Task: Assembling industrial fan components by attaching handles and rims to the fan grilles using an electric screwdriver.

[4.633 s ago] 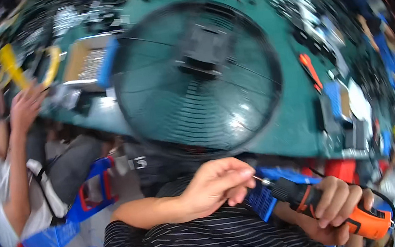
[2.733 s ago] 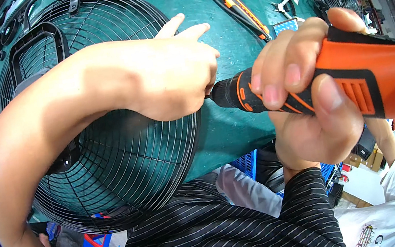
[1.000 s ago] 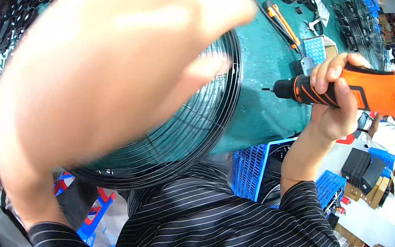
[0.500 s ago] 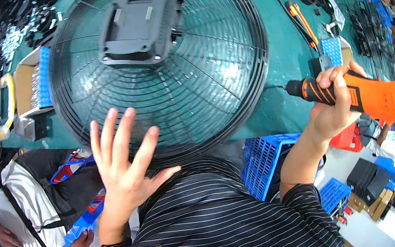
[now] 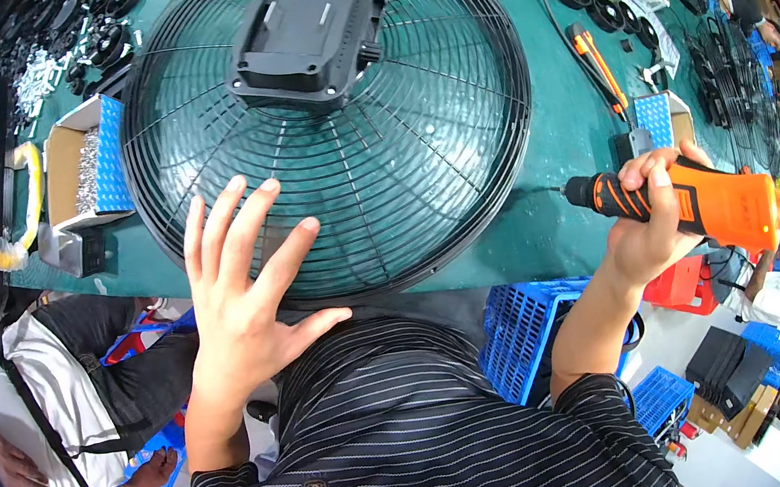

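A round black wire fan guard (image 5: 355, 208) lies on the green table, with a black box-shaped housing (image 5: 307, 41) at its upper middle. My left hand (image 5: 241, 284) is over the guard's near left rim, fingers spread and holding nothing; whether it touches the wire I cannot tell. In my right hand (image 5: 651, 217) is an orange and black electric screwdriver (image 5: 723, 202), gripped round its body. Its bit points left, toward the guard's right edge and apart from it.
Left of the guard stands a box of screws (image 5: 87, 176); another small box (image 5: 667, 120) is at the right. An orange-handled tool (image 5: 597, 70) lies beyond it. Blue crates (image 5: 523, 334) stand below the table edge. A person in white (image 5: 52, 391) sits close at left.
The fan guard with its housing has shifted slightly right and away in view. My left hand has risen a little, still spread. The screwdriver has moved slightly left and down.
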A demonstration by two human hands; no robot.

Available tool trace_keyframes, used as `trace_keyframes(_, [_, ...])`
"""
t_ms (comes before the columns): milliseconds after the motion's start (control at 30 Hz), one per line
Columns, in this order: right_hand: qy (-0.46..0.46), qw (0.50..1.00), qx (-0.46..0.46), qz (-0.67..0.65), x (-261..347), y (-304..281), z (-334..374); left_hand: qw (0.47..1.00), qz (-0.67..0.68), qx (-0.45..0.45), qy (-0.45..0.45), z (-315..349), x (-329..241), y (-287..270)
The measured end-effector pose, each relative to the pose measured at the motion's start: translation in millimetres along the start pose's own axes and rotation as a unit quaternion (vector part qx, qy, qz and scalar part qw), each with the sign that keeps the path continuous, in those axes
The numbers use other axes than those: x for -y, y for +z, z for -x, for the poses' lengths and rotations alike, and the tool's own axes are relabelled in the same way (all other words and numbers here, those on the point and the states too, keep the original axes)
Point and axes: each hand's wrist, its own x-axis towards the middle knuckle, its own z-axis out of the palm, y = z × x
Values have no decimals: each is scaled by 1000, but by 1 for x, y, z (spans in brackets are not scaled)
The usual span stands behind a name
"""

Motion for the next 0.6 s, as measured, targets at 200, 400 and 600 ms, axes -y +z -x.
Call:
trace_keyframes(200, [36,995,-49,73,3,1,3,998,68,13,-9,0,6,-29])
trace_keyframes(400, [12,997,-44,61,-12,-26,2,945,-104,-190,-246,6,119,-87])
trace_keyframes(600, [-318,863,-15,391,-27,-26,4,906,-200,183,-325,-23,183,-92])
